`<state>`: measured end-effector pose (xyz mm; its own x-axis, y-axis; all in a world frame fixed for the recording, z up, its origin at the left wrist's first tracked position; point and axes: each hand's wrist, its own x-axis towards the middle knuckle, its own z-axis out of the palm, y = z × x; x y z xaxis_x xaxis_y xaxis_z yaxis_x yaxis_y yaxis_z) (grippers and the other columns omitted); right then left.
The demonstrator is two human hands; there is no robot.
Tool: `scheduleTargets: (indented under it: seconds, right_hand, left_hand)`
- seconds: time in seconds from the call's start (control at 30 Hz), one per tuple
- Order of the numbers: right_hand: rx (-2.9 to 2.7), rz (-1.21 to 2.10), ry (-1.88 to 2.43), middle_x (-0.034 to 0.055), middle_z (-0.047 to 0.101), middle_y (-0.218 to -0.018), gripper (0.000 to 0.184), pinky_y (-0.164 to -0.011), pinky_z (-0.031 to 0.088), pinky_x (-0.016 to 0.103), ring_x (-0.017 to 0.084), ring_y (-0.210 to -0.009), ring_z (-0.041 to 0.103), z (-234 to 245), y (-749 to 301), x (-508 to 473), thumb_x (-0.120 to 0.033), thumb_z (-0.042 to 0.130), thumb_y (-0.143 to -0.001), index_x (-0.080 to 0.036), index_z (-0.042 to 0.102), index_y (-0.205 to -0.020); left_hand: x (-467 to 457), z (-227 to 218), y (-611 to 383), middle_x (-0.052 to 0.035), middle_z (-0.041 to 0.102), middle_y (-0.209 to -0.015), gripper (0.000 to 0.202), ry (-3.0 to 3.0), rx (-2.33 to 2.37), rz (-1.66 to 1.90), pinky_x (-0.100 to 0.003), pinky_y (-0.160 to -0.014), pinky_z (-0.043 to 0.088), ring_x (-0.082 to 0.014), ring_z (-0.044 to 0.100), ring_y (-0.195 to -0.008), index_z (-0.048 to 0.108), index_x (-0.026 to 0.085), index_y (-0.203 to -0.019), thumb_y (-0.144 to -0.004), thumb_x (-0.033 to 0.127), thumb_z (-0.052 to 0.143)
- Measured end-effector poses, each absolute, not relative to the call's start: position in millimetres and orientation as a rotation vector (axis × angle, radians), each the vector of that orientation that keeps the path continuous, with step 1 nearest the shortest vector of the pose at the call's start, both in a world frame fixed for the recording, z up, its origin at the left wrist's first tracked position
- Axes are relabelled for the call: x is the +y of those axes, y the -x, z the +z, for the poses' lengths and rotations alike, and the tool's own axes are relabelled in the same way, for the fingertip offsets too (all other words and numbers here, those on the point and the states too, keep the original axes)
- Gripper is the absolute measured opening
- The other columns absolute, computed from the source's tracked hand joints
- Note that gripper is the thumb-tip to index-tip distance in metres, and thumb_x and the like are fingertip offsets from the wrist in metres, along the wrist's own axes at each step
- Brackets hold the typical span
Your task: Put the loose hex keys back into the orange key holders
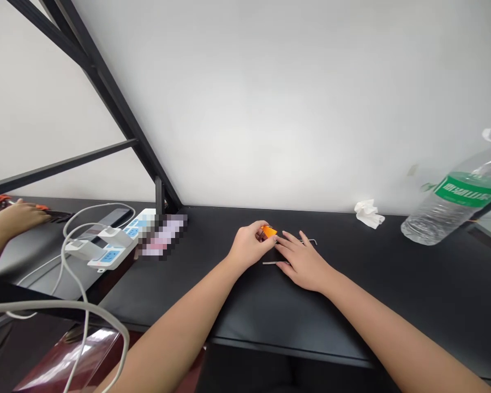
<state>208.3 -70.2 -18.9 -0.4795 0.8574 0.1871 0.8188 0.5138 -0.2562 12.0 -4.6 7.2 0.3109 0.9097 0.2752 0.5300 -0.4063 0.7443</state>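
My left hand (251,245) is closed around a small orange piece (269,231) with dark markings, just above the black table. Most of that piece is hidden by my fingers, so its kind is not clear. Beside it, my right hand (305,261) lies low over the table with fingers spread, the fingertips close to the orange piece. Beyond these fingers an L-shaped hex key (313,241) shows its bent end. A thin metal rod (269,263) lies in front, one end under my right thumb; whether the thumb grips it is hidden.
Crumpled tissue (369,213) and a large water bottle (454,204) stand toward the right by the wall. Left are a black metal frame (110,93), a white power strip (120,245) with cables, a phone (113,218) and another person's hand (18,218). The black table (167,295) runs underneath.
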Motion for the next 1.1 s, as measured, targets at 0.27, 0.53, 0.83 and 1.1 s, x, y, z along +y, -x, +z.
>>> scheduleTargets:
  seconds: [0.27,0.53,0.83,1.1]
  right_hand:
    - [-2.477,0.153,1.350,0.0092,0.067,-0.127,0.030,-0.117,0.029,0.052,0.029,-0.133,0.049,-15.8,-204.1,-78.5,-0.034,0.058,-0.099,-0.020,0.066,-0.125]
    - [-2.452,0.151,1.468,0.0070,0.067,-0.103,0.023,-0.087,0.037,0.037,0.021,-0.097,0.059,-14.8,-215.5,-81.6,-0.012,0.049,-0.097,-0.021,0.069,-0.100]
    - [-2.280,0.084,1.728,0.0100,0.064,-0.112,0.032,-0.085,0.037,0.037,0.024,-0.103,0.056,-22.4,-239.8,-66.8,-0.009,0.050,-0.089,-0.021,0.067,-0.113]
    - [-2.113,0.056,1.943,0.0125,0.060,-0.124,0.027,-0.084,0.042,0.039,0.030,-0.110,0.053,-28.9,-240.4,-57.1,-0.025,0.053,-0.093,-0.023,0.067,-0.117]
  left_hand:
    - [-4.0,4.0,-11.5,0.0026,0.067,-0.073,0.035,-2.059,1.245,0.912,-0.026,-0.063,0.050,-0.0137,0.061,-0.063,0.070,0.022,-0.107,-0.081,0.045,0.070]
    - [-2.7,4.0,-11.5,0.0028,0.067,-0.072,0.033,-2.065,1.257,0.908,-0.026,-0.063,0.051,-0.0139,0.060,-0.063,0.070,0.022,-0.106,-0.080,0.043,0.071]
    - [-3.1,3.9,-12.4,0.0027,0.066,-0.072,0.032,-2.070,1.260,0.899,-0.025,-0.063,0.050,-0.0132,0.059,-0.062,0.070,0.022,-0.105,-0.081,0.044,0.070]
    - [-2.6,2.3,-11.9,0.0017,0.069,-0.076,0.035,-2.064,1.259,0.917,-0.026,-0.064,0.051,-0.0139,0.060,-0.064,0.071,0.023,-0.107,-0.080,0.045,0.070]
